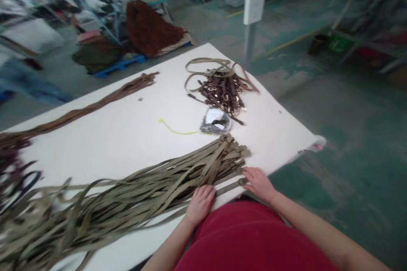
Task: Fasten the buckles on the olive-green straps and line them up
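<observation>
Near the table's front edge, a single olive webbing strap (227, 188) runs between my two hands. My left hand (201, 204) is closed on the strap, its fingers curled over it. At the strap's right end, by a small loop or buckle, my right hand (259, 183) has its fingers closed on it; the fingertips are slightly blurred. Just beyond my hands lies a thick bundle of olive straps (178, 173), with its folded ends gathered at the right and its long tails trailing to the left.
A plastic bag of small parts (216, 121) and a heap of dark straps with shiny metal fittings (224, 91) lie farther back on the white table (127, 135). Brown straps (79, 112) stretch along the far edge. A post (251, 29) stands beyond the table.
</observation>
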`<state>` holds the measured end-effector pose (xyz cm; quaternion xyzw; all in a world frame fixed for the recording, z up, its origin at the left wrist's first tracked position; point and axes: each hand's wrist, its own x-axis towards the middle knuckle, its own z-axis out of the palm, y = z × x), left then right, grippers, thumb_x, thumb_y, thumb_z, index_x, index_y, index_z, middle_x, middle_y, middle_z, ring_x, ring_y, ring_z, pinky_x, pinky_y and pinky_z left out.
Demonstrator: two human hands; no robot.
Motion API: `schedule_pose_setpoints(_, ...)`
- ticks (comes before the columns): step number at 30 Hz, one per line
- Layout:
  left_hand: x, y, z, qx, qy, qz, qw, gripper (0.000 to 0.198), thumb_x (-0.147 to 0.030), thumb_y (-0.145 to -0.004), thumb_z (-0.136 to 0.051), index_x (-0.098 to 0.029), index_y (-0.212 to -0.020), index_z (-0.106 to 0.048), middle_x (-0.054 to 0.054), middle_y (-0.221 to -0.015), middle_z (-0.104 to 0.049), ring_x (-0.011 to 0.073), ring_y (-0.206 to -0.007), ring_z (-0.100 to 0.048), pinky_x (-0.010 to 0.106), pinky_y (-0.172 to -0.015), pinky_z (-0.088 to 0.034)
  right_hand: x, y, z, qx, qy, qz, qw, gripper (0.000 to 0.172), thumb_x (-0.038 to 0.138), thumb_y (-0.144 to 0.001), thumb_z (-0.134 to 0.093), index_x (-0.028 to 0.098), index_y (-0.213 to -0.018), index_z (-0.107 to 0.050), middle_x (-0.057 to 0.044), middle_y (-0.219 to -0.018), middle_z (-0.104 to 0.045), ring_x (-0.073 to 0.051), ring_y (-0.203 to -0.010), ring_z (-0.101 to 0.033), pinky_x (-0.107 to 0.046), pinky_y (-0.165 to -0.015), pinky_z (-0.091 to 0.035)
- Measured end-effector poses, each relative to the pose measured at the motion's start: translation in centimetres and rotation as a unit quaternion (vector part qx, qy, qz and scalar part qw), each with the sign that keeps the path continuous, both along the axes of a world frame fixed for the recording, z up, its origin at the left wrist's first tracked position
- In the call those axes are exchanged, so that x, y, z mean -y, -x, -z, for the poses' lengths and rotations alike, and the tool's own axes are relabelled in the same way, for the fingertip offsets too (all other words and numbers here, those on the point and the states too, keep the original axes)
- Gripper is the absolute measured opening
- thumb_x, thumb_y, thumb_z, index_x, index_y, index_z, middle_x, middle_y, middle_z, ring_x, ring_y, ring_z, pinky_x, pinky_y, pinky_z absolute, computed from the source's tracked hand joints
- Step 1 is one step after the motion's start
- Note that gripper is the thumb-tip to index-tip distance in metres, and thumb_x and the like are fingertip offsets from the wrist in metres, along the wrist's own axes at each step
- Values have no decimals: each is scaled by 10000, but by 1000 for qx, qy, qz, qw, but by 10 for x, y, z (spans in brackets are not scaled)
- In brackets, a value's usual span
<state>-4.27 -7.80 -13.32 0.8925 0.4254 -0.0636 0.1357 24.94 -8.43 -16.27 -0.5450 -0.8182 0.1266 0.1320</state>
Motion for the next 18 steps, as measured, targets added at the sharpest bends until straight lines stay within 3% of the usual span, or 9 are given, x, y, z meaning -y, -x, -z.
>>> schedule_pose_setpoints(4,-14,-17,-4,5,-17,-93,996,233,-183,-837,-358,-198,-1009,-514,58,-1002,-542,172,-966,-441,328,-839,-341,-29,3,20,23,-100,16,995,446,366,-795,-435,91,-1146,-459,-177,-1176,-475,-264,-1069,-427,-407,-869,-358)
schedule_pose_setpoints(6,-7,-12,-3,38,-19,-136,990,194,-214,-827,-389,-201,-968,-523,51,-979,-544,173,-960,-445,331,-840,-347,-37,10,32,15,-141,-47,989,499,408,-782,-441,101,-1175,-439,-167,-1211,-454,-263,-1090,-417,-409,-881,-353)
schedule_pose_setpoints(9,31,11,5,124,3,-255,959,201,-279,-778,-473,-205,-958,-524,48,-1018,-539,182,-987,-444,335,-871,-345,-40,34,44,12,-177,-186,966,553,449,-747,-474,141,-1204,-426,-131,-1266,-418,-254,-1126,-395,-395,-919,-325)
schedule_pose_setpoints(10,46,21,8,153,17,-337,929,207,-291,-774,-471,-197,-949,-525,53,-1004,-547,180,-968,-460,329,-864,-355,-41,44,47,13,-189,-221,957,554,449,-742,-478,159,-1211,-422,-117,-1278,-411,-255,-1133,-391,-401,-931,-311)
schedule_pose_setpoints(11,60,32,11,183,35,-443,877,223,-307,-777,-458,-183,-951,-521,60,-978,-558,173,-934,-484,319,-844,-371,-43,54,49,14,-200,-246,948,558,448,-738,-480,171,-1218,-416,-107,-1286,-407,-256,-1137,-389,-409,-939,-297)
schedule_pose_setpoints(13,77,55,15,231,74,-645,725,306,-338,-803,-394,-135,-1016,-479,83,-888,-586,159,-816,-537,299,-756,-416,-55,73,52,10,-220,-270,937,583,454,-732,-477,178,-1239,-396,-107,-1287,-409,-264,-1132,-397,-432,-947,-276)
schedule_pose_setpoints(15,74,78,16,260,93,-753,597,416,-375,-827,-322,-68,-1093,-410,103,-789,-605,154,-681,-563,288,-641,-438,-73,86,56,-2,-241,-281,929,630,475,-721,-474,175,-1264,-366,-115,-1276,-422,-272,-1112,-420,-447,-943,-271)
schedule_pose_setpoints(16,66,89,16,269,90,-772,568,450,-387,-832,-300,-44,-1108,-392,112,-763,-610,157,-644,-567,286,-605,-439,-83,90,58,-13,-257,-286,923,647,481,-715,-473,180,-1274,-351,-113,-1266,-435,-274,-1095,-437,-450,-937,-276)
schedule_pose_setpoints(18,39,110,13,283,59,-776,561,449,-386,-828,-309,-36,-1088,-415,133,-789,-618,166,-663,-578,282,-605,-440,-100,96,63,-41,-294,-296,908,644,470,-713,-466,217,-1288,-329,-88,-1236,-473,-272,-1057,-474,-439,-912,-304)
